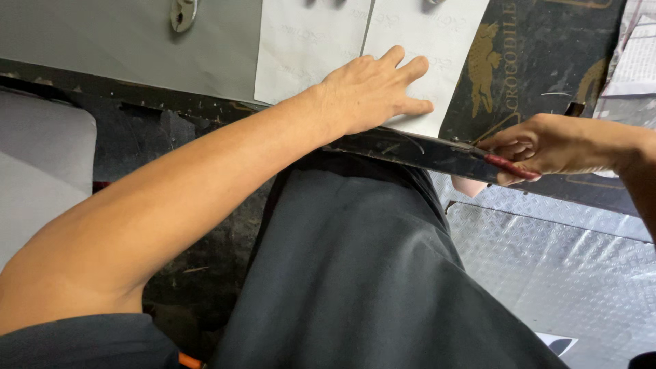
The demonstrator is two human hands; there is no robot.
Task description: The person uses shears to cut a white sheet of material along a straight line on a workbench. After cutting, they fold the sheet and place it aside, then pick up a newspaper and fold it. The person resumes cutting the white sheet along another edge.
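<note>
White paper sheets (424, 61) lie on the table (137, 48); left hand (372, 89) presses flat, fingers spread, on them. Right hand (547, 147) grips red-handled scissors (424, 152), blades at sheet edge, above dark trousers (355, 273).

A workshop: worn black workbench (205, 130), cut paper patterns (311, 48), checker-plate floor (567, 273).

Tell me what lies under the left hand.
The left hand presses flat on a white paper sheet, beside a second sheet, at the table edge. Long dark scissors, held by the right hand, run just below. The paper beneath the palm is hidden.
</note>
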